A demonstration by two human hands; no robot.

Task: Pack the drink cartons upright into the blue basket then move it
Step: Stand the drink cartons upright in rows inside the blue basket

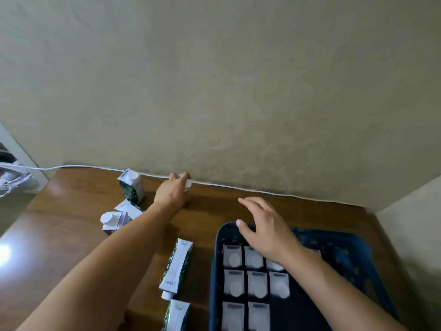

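The blue basket (pixel 216 259) sits at the lower right of the wooden table and holds several white-capped cartons (pixel 257 284) standing upright in rows. My right hand (pixel 265 229) hovers above its far left corner, fingers spread and empty. My left hand (pixel 171 193) reaches to the wall and grips a carton (pixel 187 183), mostly hidden by the fingers. One carton (pixel 132 186) stands upright by the wall. Two more lie tipped at the left (pixel 114 220) (pixel 128 207). Two lie flat beside the basket (pixel 176 267) (pixel 177 316).
A beige wall (pixel 226 91) closes the table's far edge, with a thin white cable (pixel 238 187) running along its base. A white device (pixel 14 176) sits at the far left. A second wall (pixel 420 235) bounds the right side. The wooden table (pixel 59 235) shows bare wood at left.
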